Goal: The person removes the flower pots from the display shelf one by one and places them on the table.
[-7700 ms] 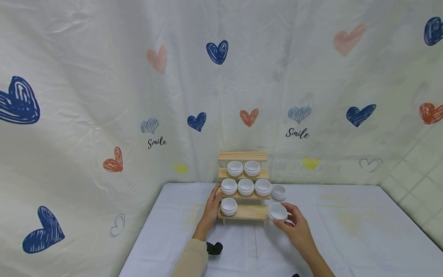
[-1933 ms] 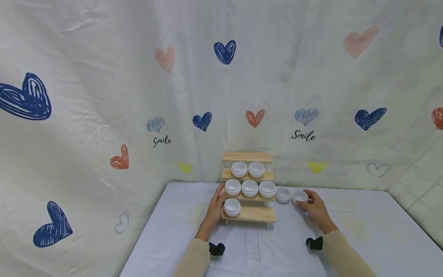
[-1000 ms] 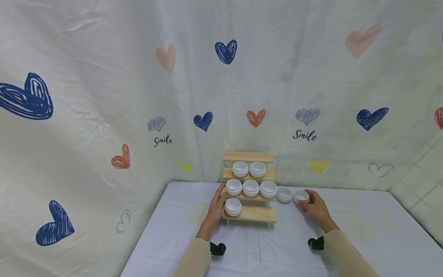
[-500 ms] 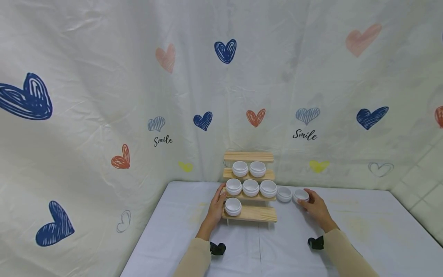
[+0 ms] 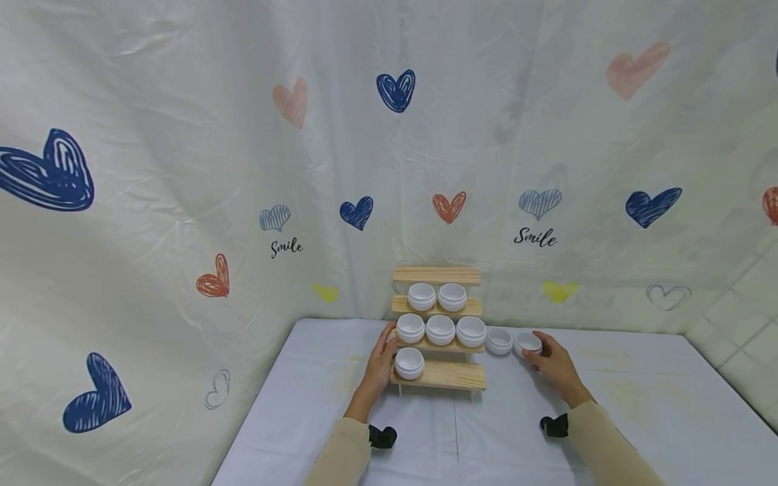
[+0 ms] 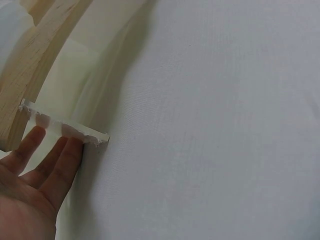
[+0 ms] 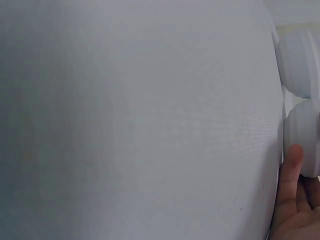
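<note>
**Second white bowl set down on the table beside the rack**

Working from the left: the left hand [image 5: 380,361] rests against the left end of the stepped pale-wood rack [image 5: 452,374], its fingers [image 6: 47,160] laid fairly straight along the rack's side panel, pressing rather than gripping. It sits where it sat in all the earlier views, so it reads as a steadying hand.

On the rack, one small white round bowl [image 5: 409,362] stands at the left of the lowest step, three more [image 5: 440,329] fill the middle step, and two [image 5: 436,296] sit on the step above; the top board is bare. These look the same as they did several seconds back.

The change is on the right. Several seconds ago the right hand [image 5: 552,364] held a bowl in front of the rack's lowest step; that small white bowl [image 5: 528,343] now stands on the grey-white cloth-covered table [image 5: 638,405], just beside another white bowl [image 5: 499,340] at the rack's right end. Over the last second or two it has barely moved. My reading is that the bowl has been carried off the rack and placed.

The right hand's fingertips curl round the bowl's right side; the wrist view shows a thumb [image 7: 290,172] against its wall, though it is too tight to say whether the grip is firm or loosening.

The bowl is plain, glossy, shallow, upright and open-mouthed.
</note>
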A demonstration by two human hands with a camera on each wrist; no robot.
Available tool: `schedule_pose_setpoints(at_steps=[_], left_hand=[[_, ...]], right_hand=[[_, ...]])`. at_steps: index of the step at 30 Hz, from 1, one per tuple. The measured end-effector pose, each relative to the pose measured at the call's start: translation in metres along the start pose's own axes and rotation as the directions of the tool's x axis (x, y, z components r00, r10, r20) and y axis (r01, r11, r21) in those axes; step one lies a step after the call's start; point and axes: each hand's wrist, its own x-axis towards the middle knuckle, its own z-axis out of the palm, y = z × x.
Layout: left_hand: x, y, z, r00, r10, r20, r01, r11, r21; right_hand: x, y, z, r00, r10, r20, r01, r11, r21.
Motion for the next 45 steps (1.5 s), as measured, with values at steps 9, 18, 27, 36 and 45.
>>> schedule_pose_setpoints(at_steps=[9, 18, 27, 36, 45], left_hand=[[0.0, 0.001, 0.0, 1.0, -0.009, 0.025, 0.01, 1.0, -0.02], [-0.001, 0.001, 0.0, 1.0, 0.001, 0.028, -0.001, 1.0, -0.014], [-0.014, 0.027, -0.006, 0.998, -0.003, 0.061, 0.004, 1.0, -0.023], [-0.012, 0.026, -0.005, 0.998, -0.023, 0.05, 0.024, 1.0, -0.02], [-0.002, 0.003, -0.001, 1.0, -0.014, 0.014, 0.014, 1.0, -0.008]], right_hand=[[-0.001, 0.002, 0.001, 1.0, -0.007, 0.005, 0.007, 1.0, -0.012], [0.0, 0.002, 0.0, 1.0, -0.008, 0.016, 0.008, 1.0, -0.018], [0.0, 0.001, 0.001, 1.0, 0.008, 0.007, -0.007, 1.0, -0.028], [-0.002, 0.0, 0.0, 1.0, 0.019, 0.022, -0.018, 0.999, -0.028], [0.0, 0.006, 0.001, 0.999, 0.027, 0.024, -0.027, 1.0, -0.002]])
